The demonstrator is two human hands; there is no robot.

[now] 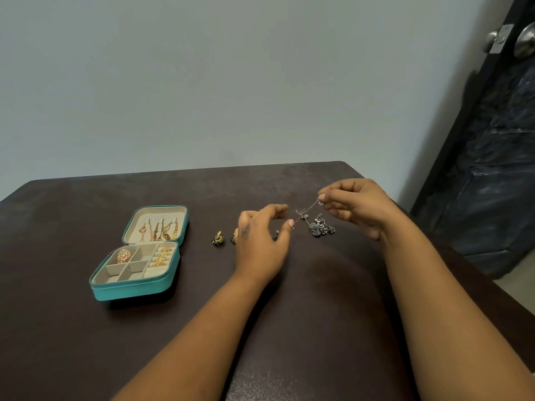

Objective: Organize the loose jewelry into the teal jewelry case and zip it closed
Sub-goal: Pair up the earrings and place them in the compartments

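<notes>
The teal jewelry case (pixel 130 289) lies open at the left of the table, gold chains hanging in its lid and gold pieces in its cream compartments. A silver necklace (pixel 320 227) with a dark beaded cluster rests on the table at centre right. My right hand (pixel 357 208) pinches one end of its thin chain and lifts it. My left hand (pixel 262 243) hovers beside it, thumb and fingers curved, the thumb tip at the chain's lower part. A green and gold earring (pixel 218 238) lies left of my left hand; a second one (pixel 233 238) is partly hidden behind it.
The dark brown table (pixel 289 314) ends close behind the jewelry against a pale wall. To the right stands a dark door with a metal knob (pixel 525 43). The table's right edge runs diagonally past my right forearm.
</notes>
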